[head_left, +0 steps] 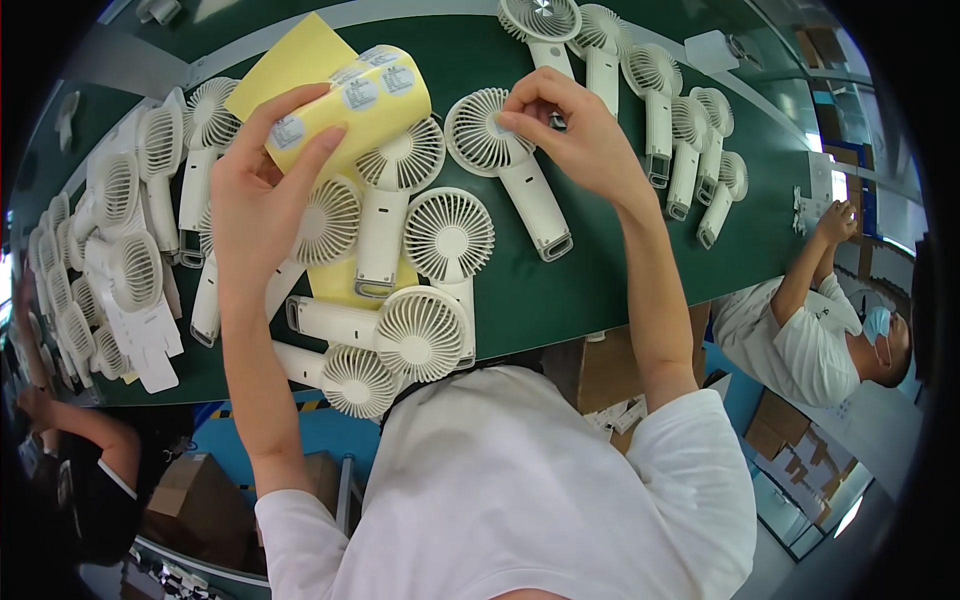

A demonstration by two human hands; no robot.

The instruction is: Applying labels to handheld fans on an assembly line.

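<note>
My left hand (258,195) grips a curled yellow strip of round labels (362,92) between thumb and fingers. Over the back of the green table, my right hand (578,135) is closed in a pinch at the round head of a white handheld fan (538,215). A small pale label (497,124) shows at its fingertips, against the middle of the grille; the fingers partly cover it. Below the yellow strip lies another fan (380,235), handle toward me. A further fan (450,235) lies between my forearms, grille up.
Several fans (655,100) lie at the back right, and many more crowd the left side near white card pieces (135,330). Fans also lie at the table's near edge (420,335). A masked co-worker (810,320) sits at right; another person's arm (90,435) shows at left.
</note>
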